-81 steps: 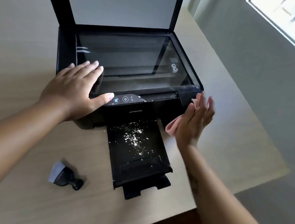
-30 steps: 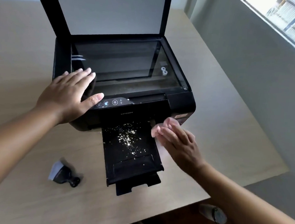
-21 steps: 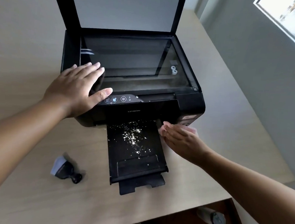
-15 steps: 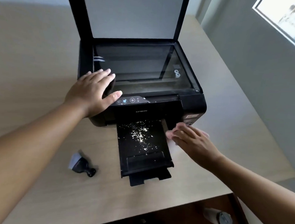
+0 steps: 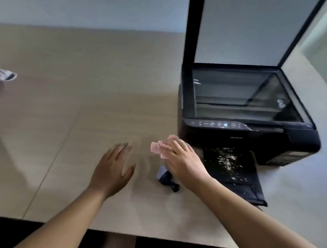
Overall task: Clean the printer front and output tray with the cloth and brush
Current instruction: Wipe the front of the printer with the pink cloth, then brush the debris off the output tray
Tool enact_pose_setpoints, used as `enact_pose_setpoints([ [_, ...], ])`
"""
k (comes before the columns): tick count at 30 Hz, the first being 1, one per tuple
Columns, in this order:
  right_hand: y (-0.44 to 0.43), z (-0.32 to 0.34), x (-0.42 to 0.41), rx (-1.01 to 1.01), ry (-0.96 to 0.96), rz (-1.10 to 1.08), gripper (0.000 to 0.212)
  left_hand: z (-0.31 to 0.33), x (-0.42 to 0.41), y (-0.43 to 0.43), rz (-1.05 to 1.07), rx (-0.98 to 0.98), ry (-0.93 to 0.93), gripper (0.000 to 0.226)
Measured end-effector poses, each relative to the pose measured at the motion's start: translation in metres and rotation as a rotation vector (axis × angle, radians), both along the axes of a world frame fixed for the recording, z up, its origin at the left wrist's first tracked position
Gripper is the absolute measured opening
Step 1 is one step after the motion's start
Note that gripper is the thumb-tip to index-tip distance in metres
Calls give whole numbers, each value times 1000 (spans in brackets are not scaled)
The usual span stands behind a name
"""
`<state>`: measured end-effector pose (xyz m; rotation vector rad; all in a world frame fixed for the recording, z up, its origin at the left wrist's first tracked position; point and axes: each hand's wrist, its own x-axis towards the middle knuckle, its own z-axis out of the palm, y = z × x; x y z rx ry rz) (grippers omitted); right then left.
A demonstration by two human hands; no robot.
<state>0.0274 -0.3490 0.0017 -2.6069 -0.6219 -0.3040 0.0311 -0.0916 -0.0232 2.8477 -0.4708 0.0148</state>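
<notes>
Left hand (image 5: 112,170) has left printer (image 5: 252,139), spread; right hand (image 5: 183,162) pinches cloth (image 5: 158,148), seemingly at fingertips.

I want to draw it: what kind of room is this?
Probably a home office or study: a printer with its lid up sits on a wide desk, a small brush beside it.

Soft daylight came in from the right; the left hand (image 5: 112,170) smeared with motion blur, the printer (image 5: 261,141) threw a faint shadow leftward across the table (image 5: 65,119), and the edges bowed.
</notes>
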Motion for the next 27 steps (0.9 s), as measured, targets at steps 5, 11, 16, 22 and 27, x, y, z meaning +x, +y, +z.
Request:
enact_pose_setpoints([
  [5, 33, -44, 27, -309, 409, -61, 70, -45, -30, 41, 22, 109, 260, 86],
  [11, 41, -84, -51, -218, 419, -453, 81, -73, -42, 35, -10, 119, 179, 78],
  [16, 51, -87, -89, -191, 215, -473, 67, -77, -20, 10, -156, 60, 166, 70],
  [22, 17, -47, -101, 94, 388, -482, 23, -16, 30, -55, -167, -354, -34, 55],
  [27, -54, 5, -87, 338, 309, -745, 14, 39, 68, -120, -339, -383, -263, 53],
])
